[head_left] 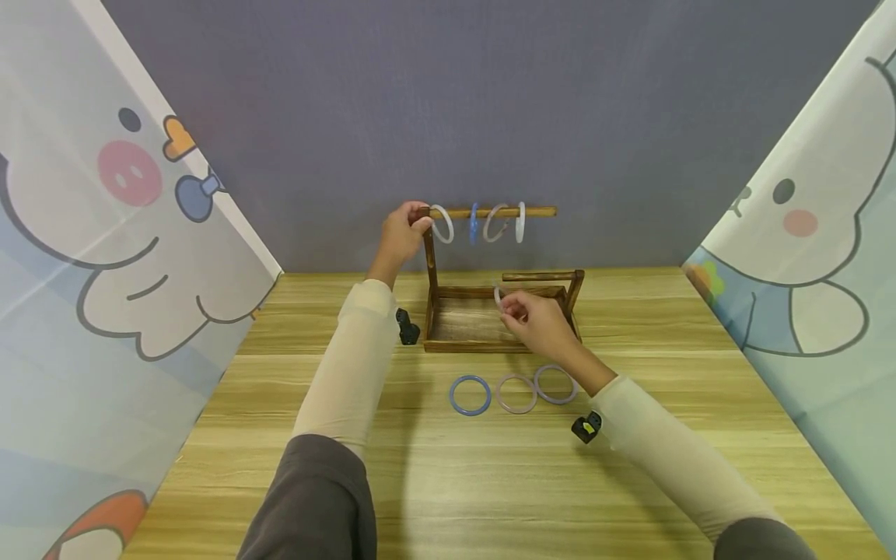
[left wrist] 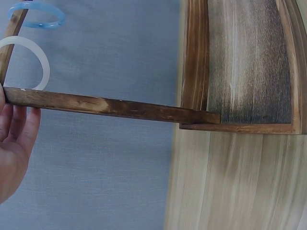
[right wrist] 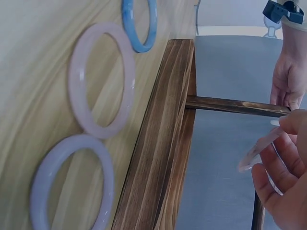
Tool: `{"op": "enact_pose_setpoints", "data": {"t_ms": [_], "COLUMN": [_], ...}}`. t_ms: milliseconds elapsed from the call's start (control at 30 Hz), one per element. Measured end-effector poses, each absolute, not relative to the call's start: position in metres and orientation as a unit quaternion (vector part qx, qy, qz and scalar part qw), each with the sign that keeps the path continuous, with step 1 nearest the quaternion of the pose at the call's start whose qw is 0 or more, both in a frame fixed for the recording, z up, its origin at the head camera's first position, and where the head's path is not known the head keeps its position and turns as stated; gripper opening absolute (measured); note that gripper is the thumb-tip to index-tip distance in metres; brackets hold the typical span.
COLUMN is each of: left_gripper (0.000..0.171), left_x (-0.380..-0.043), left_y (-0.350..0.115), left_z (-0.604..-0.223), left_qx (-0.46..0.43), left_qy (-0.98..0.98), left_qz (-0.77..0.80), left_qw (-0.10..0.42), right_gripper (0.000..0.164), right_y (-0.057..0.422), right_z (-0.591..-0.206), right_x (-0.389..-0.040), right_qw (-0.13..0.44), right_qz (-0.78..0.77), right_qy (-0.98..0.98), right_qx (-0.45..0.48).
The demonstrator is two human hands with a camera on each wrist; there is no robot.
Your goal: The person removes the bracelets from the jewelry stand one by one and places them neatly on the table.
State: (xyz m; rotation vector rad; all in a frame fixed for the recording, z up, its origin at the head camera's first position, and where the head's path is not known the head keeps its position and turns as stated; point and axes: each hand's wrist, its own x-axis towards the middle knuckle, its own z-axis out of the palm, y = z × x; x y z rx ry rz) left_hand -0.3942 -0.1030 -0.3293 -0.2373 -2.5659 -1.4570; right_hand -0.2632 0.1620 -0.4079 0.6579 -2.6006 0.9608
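Note:
My left hand (head_left: 401, 237) grips the top corner of a dark wooden bangle stand (head_left: 430, 264), where its tall post meets the upper bar. In the left wrist view, the fingers (left wrist: 29, 129) lie against one side of the post. Several bangles hang from that bar: a white bangle (head_left: 442, 225) nearest the left hand, then a blue bangle (head_left: 474, 224), a pinkish-grey one and another white one. Over the stand's tray, my right hand (head_left: 537, 320) pinches a pale translucent bangle (right wrist: 254, 155) between thumb and fingers, near the free end of the lower bar (head_left: 535, 276).
On the table in front of the stand lie a blue bangle (head_left: 470, 395), a pink bangle (head_left: 516, 394) and a lavender bangle (head_left: 556, 385). A grey panel (head_left: 476, 101) stands behind, with cartoon-printed panels (head_left: 91, 257) along the sides. Each wrist carries a small black device.

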Motion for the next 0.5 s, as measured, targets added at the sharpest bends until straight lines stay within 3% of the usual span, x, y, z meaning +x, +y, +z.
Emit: {"op": "enact_pose_setpoints", "data": {"t_ms": [333, 500], "left_gripper": [0.028, 0.028], "left_x": [-0.394, -0.394], "left_y": [-0.102, -0.103], "left_z": [-0.330, -0.330], "left_qx": [-0.076, -0.076], "left_qy": [-0.864, -0.861], "left_qz": [-0.490, -0.494], "left_qw": [0.089, 0.089], "right_gripper": [0.013, 0.013], "right_y": [0.185, 0.197], "right_z": [-0.417, -0.421], "right_x": [-0.250, -0.242], "right_qw": [0.160, 0.137], "right_qz": [0.291, 0.285], "right_qy": [-0.912, -0.920], "right_qx": [0.241, 0.230]}}
